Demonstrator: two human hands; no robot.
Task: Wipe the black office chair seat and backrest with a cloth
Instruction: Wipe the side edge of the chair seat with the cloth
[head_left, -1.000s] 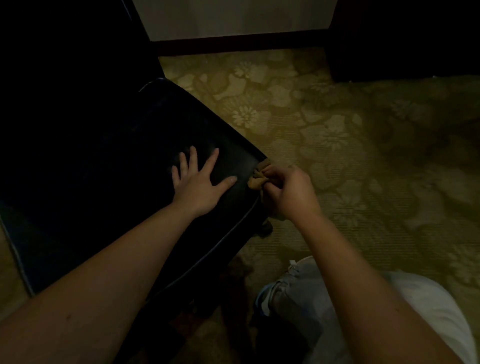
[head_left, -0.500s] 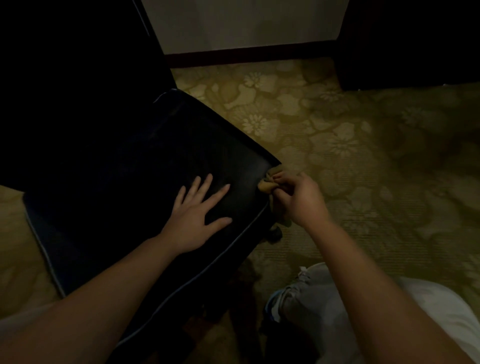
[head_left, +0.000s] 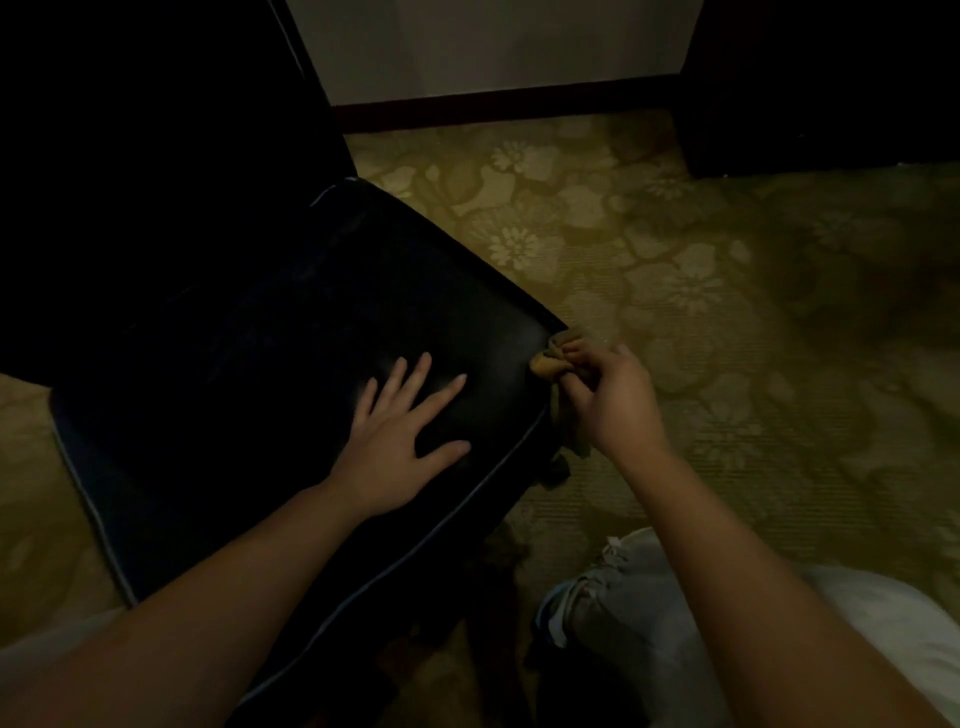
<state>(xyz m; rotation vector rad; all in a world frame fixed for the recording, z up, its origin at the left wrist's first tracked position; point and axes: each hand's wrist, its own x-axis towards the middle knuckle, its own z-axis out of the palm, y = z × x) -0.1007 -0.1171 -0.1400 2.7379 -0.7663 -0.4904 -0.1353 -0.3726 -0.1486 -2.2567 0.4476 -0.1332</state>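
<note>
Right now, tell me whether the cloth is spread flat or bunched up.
Bunched. The cloth is a crumpled wad pinched by the right hand at the corner of the seat.

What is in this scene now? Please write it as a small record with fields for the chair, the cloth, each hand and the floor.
seat: black, light piping along its edge
backrest: very dark, details not visible
cloth: brownish, bunched, touching one seat corner
left hand: flat on the seat, fingers spread
right hand: pinches the cloth at that corner
floor: carpet with a flower pattern
trousers: light, bent knee at lower right
</note>
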